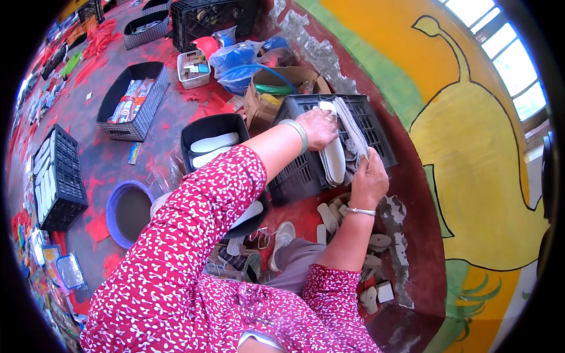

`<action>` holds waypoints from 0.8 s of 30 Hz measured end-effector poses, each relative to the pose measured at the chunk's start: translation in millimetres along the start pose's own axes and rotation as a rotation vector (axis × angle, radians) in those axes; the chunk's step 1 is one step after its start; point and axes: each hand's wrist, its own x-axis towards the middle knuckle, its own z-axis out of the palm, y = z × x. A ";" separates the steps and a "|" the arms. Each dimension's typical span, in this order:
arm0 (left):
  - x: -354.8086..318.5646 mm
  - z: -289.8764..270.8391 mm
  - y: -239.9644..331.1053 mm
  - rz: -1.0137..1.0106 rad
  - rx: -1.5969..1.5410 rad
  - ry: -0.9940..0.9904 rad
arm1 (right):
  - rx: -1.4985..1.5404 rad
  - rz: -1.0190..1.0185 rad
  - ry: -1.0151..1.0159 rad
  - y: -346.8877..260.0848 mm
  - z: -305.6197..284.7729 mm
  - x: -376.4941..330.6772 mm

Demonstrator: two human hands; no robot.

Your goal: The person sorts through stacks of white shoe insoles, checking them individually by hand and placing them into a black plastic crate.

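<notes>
My left hand (pixel 319 128) half-curled, touching white insoles (pixel 334 162); can't tell if gripping. My right hand (pixel 370 179) pinches lower end of greyish stack (pixel 352 125) just beside. Both over crate (pixel 294 180).

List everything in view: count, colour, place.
Slatted plastic crates: 3+, black, centre, left, top.
Flat elongated pads: many, white, centre and left.
Smooth open bin: 1+, black, centre.
Checked rectangular bins: 3+, grey, upper left.
Round plastic tub: one, purple, left.
Rectangular basket: one, white, top.
Cardboard box: one, brown, behind centre crate.
Plastic bags: several, bluish, top.
Loose footwear: uncounted, mixed, lower centre.
Flat packets: uncounted, mixed, far left.
Painted wall: one, multicoloured, right.
Paned window: one, white, upper right.
Left hand: one, bare, on white pads.
Right hand: one, bare, holding greyish pad.
</notes>
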 end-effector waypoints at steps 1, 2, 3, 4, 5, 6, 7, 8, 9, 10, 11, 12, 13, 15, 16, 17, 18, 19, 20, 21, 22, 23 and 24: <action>2.4 4.7 -2.2 -0.007 -0.010 -0.073 | 0.027 -0.025 -0.010 -2.2 -10.9 3.9; 2.0 11.8 -4.9 -0.015 -0.020 -0.146 | -0.077 -0.053 -0.016 -2.7 -30.8 7.6; -0.4 19.3 -8.5 -0.032 -0.026 -0.221 | -0.020 -0.011 0.051 -5.4 -50.8 10.9; 0.8 27.3 -8.9 -0.128 -0.081 -0.200 | 0.024 -0.038 0.146 -3.7 -71.9 15.6; 0.1 27.9 -7.5 -0.163 -0.095 -0.176 | 0.084 0.054 0.204 -3.0 -94.1 17.5; -0.8 27.6 -3.7 -0.195 -0.109 -0.149 | 0.166 0.110 0.333 -4.3 -110.4 17.8; -1.2 26.2 -1.3 -0.225 -0.122 -0.124 | 0.347 0.279 0.372 -14.1 -126.3 16.4; -2.7 23.6 -2.1 -0.243 -0.145 -0.089 | 0.653 0.344 0.381 -20.3 -127.4 16.1; -1.3 17.2 -2.0 -0.250 -0.171 -0.047 | 0.953 0.401 0.393 -25.3 -128.4 17.1; -2.7 10.3 -3.8 -0.263 -0.189 -0.008 | 1.155 0.436 0.339 -28.6 -121.8 18.4; -7.1 3.9 -5.3 -0.300 -0.449 0.115 | 1.359 0.465 0.275 -32.9 -108.6 20.1; -12.3 1.3 -3.9 -0.329 -0.714 0.234 | 1.484 0.624 0.287 -40.7 -90.6 20.0; -20.3 -2.5 -4.2 -0.356 -0.972 0.354 | 1.701 0.685 0.059 -31.8 -68.7 17.3; -46.9 -36.6 19.6 -0.334 -1.856 0.415 | 2.069 0.836 -0.200 -36.6 -29.1 9.5; -69.6 -53.0 26.0 -0.296 -2.084 0.449 | 2.118 0.917 -0.311 -49.9 -14.3 2.9; -87.0 -62.5 31.8 -0.217 -2.200 0.490 | 2.105 0.915 -0.401 -59.9 2.4 -6.0; -103.1 -65.7 34.7 -0.238 -2.222 0.576 | 2.081 0.909 -0.505 -75.6 6.2 -13.5; -116.7 -67.6 34.2 -0.256 -2.243 0.662 | 2.055 0.901 -0.605 -88.7 9.4 -20.0; -132.7 -64.2 26.4 -0.327 -2.280 0.577 | 2.050 0.931 -0.717 -96.1 19.4 -27.7; -144.0 -66.3 24.3 -0.361 -2.288 0.673 | 2.051 0.914 -0.789 -107.1 21.5 -34.0; -153.8 -65.1 19.4 -0.384 -2.236 0.723 | 2.032 0.914 -0.832 -116.9 22.3 -38.1; -162.5 -62.5 13.8 -0.406 -2.184 0.768 | 2.013 0.914 -0.872 -126.4 21.9 -41.1; -168.1 -61.4 8.4 -0.417 -2.186 0.777 | 1.976 0.889 -0.856 -136.3 18.6 -42.9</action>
